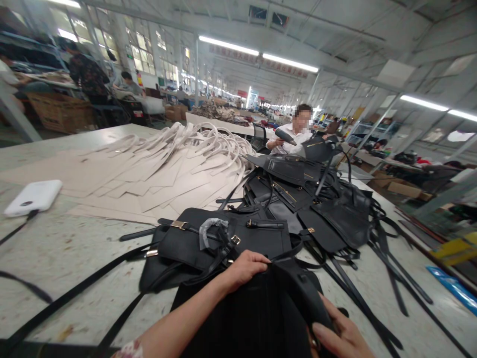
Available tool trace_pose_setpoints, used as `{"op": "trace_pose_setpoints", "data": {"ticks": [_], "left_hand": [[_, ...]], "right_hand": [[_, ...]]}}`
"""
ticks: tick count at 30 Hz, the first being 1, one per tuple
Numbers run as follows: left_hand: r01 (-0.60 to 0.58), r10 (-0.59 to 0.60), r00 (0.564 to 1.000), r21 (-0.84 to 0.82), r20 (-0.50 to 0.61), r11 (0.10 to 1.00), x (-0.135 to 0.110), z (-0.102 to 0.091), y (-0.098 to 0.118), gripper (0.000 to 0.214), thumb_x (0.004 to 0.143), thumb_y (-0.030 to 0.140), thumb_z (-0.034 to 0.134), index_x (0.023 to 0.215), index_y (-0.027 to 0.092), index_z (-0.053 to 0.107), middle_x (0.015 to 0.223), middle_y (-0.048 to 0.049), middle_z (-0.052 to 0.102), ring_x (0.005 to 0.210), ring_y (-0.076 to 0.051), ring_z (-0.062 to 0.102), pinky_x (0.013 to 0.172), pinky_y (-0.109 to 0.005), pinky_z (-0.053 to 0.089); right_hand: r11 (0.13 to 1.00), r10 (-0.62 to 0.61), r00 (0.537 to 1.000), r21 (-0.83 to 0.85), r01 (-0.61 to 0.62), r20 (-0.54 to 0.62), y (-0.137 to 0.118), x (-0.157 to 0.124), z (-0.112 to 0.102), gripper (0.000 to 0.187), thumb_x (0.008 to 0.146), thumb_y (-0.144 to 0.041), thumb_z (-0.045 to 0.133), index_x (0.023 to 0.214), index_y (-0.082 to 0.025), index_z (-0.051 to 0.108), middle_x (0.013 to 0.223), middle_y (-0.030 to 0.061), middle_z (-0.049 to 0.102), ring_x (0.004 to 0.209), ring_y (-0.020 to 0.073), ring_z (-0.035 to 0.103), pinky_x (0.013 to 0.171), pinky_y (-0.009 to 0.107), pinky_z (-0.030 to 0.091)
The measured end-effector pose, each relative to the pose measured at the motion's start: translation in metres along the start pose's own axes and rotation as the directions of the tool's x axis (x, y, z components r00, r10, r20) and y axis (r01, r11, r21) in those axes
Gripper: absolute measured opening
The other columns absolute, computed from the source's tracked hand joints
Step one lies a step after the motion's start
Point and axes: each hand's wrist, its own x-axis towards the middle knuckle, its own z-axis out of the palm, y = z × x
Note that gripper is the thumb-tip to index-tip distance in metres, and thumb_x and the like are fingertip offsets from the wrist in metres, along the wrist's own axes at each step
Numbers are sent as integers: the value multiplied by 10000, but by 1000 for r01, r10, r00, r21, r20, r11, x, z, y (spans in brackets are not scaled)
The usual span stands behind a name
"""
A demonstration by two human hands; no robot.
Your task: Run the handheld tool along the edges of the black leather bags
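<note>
A black leather bag [231, 313] stands close in front of me at the table's near edge. My left hand [248, 268] grips its upper rim, fingers bent over the edge. Lower on the right side, my right hand [337, 330] holds the bag's edge between thumb and fingers; part of that grip is hidden. Just beyond lies another black bag [186, 253] with gold buckles, long straps and a clear plastic wrap [208, 233] round its handle.
Black bags [335, 219] are heaped at the right, straps trailing across the table. Beige handled panels [149, 174] spread over the left. A white power bank [33, 197] with a cable lies far left. Across the table, a person [294, 129] holds a heat gun [285, 136].
</note>
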Motion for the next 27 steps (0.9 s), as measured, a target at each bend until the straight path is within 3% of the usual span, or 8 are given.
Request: {"op": "trace_pose_setpoints", "data": {"ticks": [3,7,10,16,20,23,27], "left_hand": [[-35,34,999,39,22,999,4,1,-4,275,633,253,536,813,98,674,657,-11,624,545,-101,487,536,-206,356],[-81,79,997,65,24,995,4,2,-6,251,637,247,557,807,104,674,686,-15,632,595,-123,518,566,-215,376],[-186,185,983,115,24,976,1,1,-5,201,630,211,586,782,118,678,695,-13,632,629,-128,529,594,-213,382],[-386,392,920,181,4,904,0,1,-6,81,617,158,615,667,140,676,651,-8,598,642,-123,526,641,-215,383],[-383,389,921,212,15,899,2,4,-7,109,611,121,589,663,152,680,635,0,585,637,-119,517,641,-211,379],[-342,355,934,216,-27,915,3,6,-10,135,614,104,556,659,147,676,638,0,592,637,-119,518,628,-208,375],[-241,264,956,168,-130,956,6,6,-16,95,617,137,566,642,129,657,583,9,587,573,-106,493,561,-197,359]], "right_hand": [[997,46,999,64,-46,4,4,-2,-1,775,587,-486,650,1221,-127,387,537,-7,573,436,145,502,422,246,415],[987,105,994,126,-100,-37,-8,9,1,781,659,-465,626,1281,-184,245,456,-55,530,373,123,466,362,221,398],[975,109,994,197,-101,-32,-15,13,-9,732,681,-437,625,1254,-194,240,463,-65,519,361,108,463,361,215,409],[950,15,967,299,-93,253,1,2,-40,565,640,-430,643,1096,-157,454,487,-40,526,350,65,416,352,159,292],[984,-2,942,167,-58,337,-3,-1,-39,576,565,-411,676,1057,-136,559,552,-9,560,434,64,385,396,155,255],[989,56,926,107,-103,374,-14,3,-30,640,585,-386,633,1163,-151,491,548,-24,548,410,68,381,383,166,256],[992,99,948,48,-119,303,-16,5,-20,725,606,-389,626,1249,-153,388,509,-37,534,382,91,406,382,190,294]]}}
